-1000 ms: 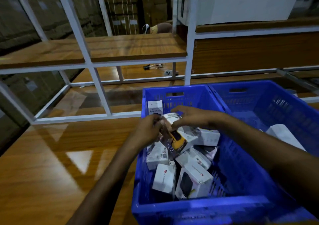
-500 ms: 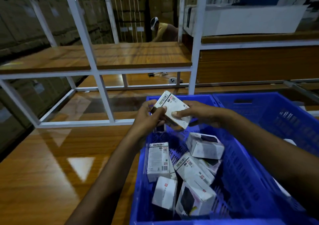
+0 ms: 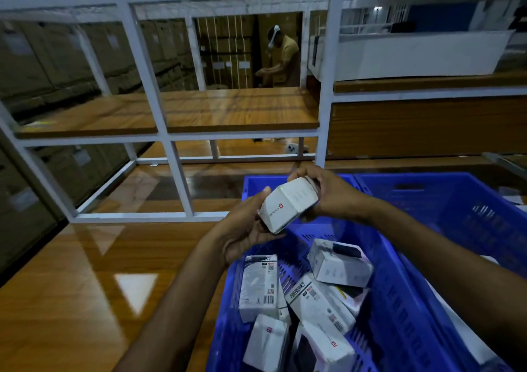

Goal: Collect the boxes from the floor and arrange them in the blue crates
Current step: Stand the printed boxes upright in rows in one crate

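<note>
Both hands held one white box (image 3: 288,205) in the air, above the far left corner of the near blue crate (image 3: 399,300). The left hand (image 3: 242,229) cupped the box's near end from below, thumb up along its left edge. The right hand (image 3: 328,195) curled over the far end, fingers wrapped round it. The box sat tilted, with a red logo on its near face.

Inside the near blue crate lay a loose heap of white boxes. An upright box (image 3: 258,286) stood against the left wall. A PORTRONICS box (image 3: 319,303) lay slanted in the middle. A box with a dark panel (image 3: 339,263) rested on top toward the far side. Two more boxes (image 3: 268,343) were at the near edge, cut off by the frame.

The crate stood at the right part of the wooden bench (image 3: 71,300). A second blue crate (image 3: 456,200) stood touching its right side.

A white rack (image 3: 148,86) with wooden shelves rose along the bench's far edge. A small white object (image 3: 291,148) sat on the lower shelf, possibly a phone but too blurred to tell. Another person (image 3: 285,58) stood behind the rack, in front of stacked cartons.
</note>
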`<state>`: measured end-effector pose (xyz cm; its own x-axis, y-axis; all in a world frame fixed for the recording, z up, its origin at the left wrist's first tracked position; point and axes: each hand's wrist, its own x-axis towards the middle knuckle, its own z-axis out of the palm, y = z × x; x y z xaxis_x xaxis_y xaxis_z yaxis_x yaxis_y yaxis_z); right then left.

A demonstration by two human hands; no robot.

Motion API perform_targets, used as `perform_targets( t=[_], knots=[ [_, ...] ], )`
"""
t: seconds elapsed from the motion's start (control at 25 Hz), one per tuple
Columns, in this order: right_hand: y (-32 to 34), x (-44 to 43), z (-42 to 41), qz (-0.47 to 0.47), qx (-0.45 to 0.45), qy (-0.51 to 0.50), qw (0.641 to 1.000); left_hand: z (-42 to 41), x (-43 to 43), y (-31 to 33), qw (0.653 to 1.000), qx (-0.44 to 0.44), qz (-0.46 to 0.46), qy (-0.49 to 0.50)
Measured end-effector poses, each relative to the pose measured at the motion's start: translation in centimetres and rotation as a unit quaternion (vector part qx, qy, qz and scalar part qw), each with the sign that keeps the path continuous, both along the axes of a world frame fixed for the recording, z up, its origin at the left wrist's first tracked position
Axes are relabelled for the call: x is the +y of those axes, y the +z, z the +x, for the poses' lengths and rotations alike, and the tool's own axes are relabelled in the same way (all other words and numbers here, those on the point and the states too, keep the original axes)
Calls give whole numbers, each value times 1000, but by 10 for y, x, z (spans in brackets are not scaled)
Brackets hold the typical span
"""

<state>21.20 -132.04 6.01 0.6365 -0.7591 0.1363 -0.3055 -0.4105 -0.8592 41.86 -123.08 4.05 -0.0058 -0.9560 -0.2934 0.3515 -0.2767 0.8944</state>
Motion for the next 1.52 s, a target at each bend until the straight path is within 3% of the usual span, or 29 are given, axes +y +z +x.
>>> perform_targets(
  t=[0.16,0.28,0.36,0.48,0.64,0.8,0.92,1.04,1.16,1.32,1.52],
  knots=[
    [8,1,2,-32,61,20,997,-1,-3,-4,1000,11,-2,-6],
    [16,3,-4,67,96,69,991,1,-7,-12,998,-32,-31,49],
    [17,0,-7,154,44,84,983,2,-7,-17,995,-54,-59,60],
    [14,-12,1,244,-39,12,969,3,-7,-20,989,-87,-117,37],
    [2,-28,13,158,12,-10,987,5,-16,-27,975,-172,-142,-7],
    [-5,-35,26,90,44,-20,995,8,-26,-24,964,-229,-129,28],
    [-11,-39,41,8,68,-27,997,18,-44,-23,938,-309,-152,49],
    [-23,-52,54,-57,106,-28,992,29,-64,-31,885,-430,-167,57],
    [-42,-65,66,-88,163,-32,982,34,-69,-35,805,-568,-164,54],
    [-72,-80,77,-93,208,-36,973,39,-80,-44,658,-732,-178,26],
    [-100,-89,89,-90,246,-30,965,36,-97,-49,551,-827,-106,-39]
  ],
)
